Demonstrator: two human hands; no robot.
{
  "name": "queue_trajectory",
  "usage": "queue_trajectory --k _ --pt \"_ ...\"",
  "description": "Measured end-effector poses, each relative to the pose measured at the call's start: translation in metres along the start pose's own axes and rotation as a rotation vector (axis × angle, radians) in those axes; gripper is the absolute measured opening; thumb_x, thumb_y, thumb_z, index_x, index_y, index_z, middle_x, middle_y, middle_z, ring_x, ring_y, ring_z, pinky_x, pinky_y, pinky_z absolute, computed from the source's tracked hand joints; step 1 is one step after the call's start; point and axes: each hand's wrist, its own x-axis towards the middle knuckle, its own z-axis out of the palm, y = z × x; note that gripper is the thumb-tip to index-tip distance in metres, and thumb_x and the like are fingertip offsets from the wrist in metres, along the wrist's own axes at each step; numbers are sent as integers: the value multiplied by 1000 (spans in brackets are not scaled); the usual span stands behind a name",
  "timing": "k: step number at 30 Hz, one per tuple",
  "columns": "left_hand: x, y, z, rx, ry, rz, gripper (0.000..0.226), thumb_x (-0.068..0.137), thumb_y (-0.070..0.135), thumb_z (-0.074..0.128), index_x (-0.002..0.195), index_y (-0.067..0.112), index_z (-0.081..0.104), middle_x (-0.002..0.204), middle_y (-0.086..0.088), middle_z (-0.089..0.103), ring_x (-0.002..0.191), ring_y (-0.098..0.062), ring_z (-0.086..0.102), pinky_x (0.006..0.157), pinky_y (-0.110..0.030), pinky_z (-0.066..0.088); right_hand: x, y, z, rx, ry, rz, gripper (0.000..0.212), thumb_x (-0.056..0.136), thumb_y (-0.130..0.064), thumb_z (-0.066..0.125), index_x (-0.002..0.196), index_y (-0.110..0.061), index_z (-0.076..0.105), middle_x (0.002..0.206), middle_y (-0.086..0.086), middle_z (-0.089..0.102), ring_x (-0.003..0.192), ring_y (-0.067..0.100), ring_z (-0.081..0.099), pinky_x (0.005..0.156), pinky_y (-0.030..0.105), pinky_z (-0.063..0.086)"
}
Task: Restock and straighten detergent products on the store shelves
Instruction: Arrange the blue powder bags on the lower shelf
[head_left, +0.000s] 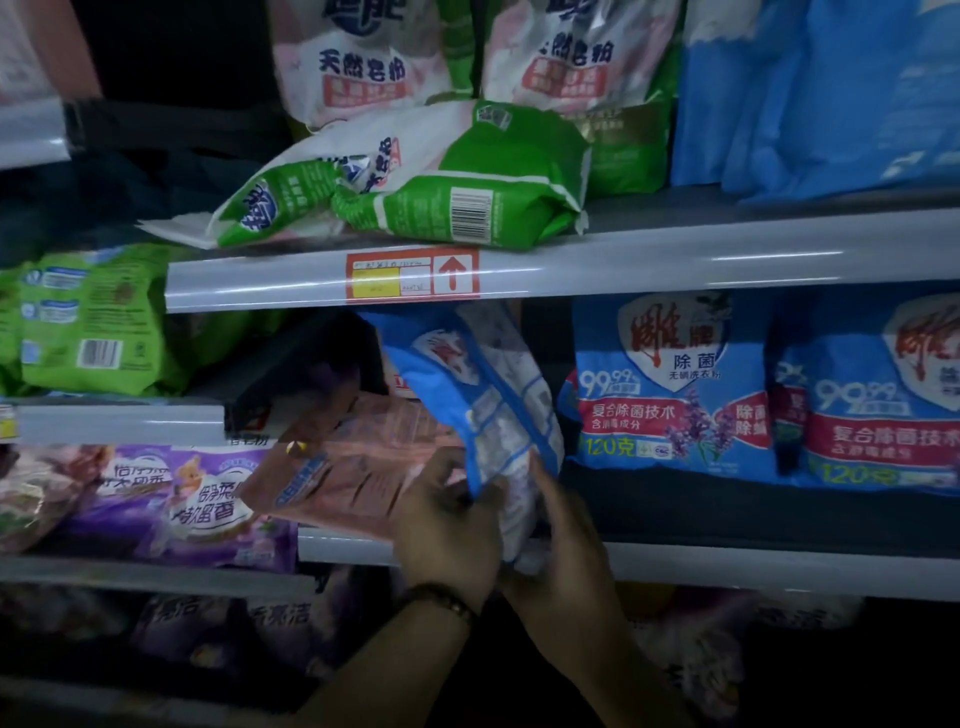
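Observation:
A blue and white detergent bag (483, 395) stands tilted on the middle shelf (727, 569), back side toward me. My left hand (447, 525) grips its lower left edge. My right hand (561, 535) holds its lower right side, fingers curled round it. A pink bag (353, 462) lies flat just left of them, partly under my left hand. Two upright blue bags (670, 384) of the same brand stand to the right on that shelf.
On the shelf above (623, 260), green and white bags (415, 192) lie toppled in front of upright ones (363, 57). Large blue bags (821, 93) fill its right end. Green bags (88, 322) and purple bags (208, 499) sit on the left shelves.

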Motion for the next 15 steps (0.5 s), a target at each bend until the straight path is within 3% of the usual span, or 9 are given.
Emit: queue_trajectory --k 2,3,5,6,7,10,13,15 --pt "-17 -1 17 79 -65 62 9 88 17 82 92 19 74 80 4 81 74 -11 77 77 -39 64 4 10 4 32 -41 91 88 88 -64 54 164 -27 30 165 7 35 152 18 34 116 1 13" --pt "-24 -1 27 83 -85 63 13 86 26 84 91 20 74 77 3 79 71 -11 75 77 -40 64 4 17 1 69 -83 109 85 90 -72 43 164 -32 28 168 10 30 155 24 30 118 3 9" --pt "-30 -2 43 126 -116 86 31 76 48 82 100 29 75 79 9 78 73 -6 73 78 -43 64 6 25 -23 56 8 53 80 94 -78 40 158 -30 42 157 1 48 146 19 45 124 24 27" --pt "-34 -2 50 153 -164 102 39 73 53 80 108 36 75 87 15 79 81 -2 75 83 -41 63 8 19 -35 81 111 79 69 98 -70 46 151 -27 52 146 -1 59 138 16 55 122 36 37" --pt "-38 -1 56 175 -232 138 44 74 53 77 117 42 73 97 21 79 92 2 75 90 -37 62 10 14 -49 69 200 95 53 100 -55 57 145 -26 59 137 -2 65 130 15 60 118 39 43" --pt "-41 -5 66 209 -403 196 40 81 34 76 119 48 73 113 26 77 106 3 73 99 -33 59 8 16 -93 -84 222 90 48 92 -30 77 137 -33 62 122 -13 71 115 6 67 100 34 55" --pt "-24 -16 69 178 -307 199 28 81 22 80 102 41 74 103 15 80 100 -6 76 95 -43 61 13 25 -118 152 160 252 58 79 -23 92 129 -31 65 113 -17 77 102 1 73 90 33 60" --pt "-10 -25 67 177 -213 175 30 74 31 84 99 33 67 95 5 77 92 -12 74 87 -46 61 16 32 -135 274 202 290 58 78 -8 91 127 -25 65 113 -10 78 102 8 75 94 40 60"
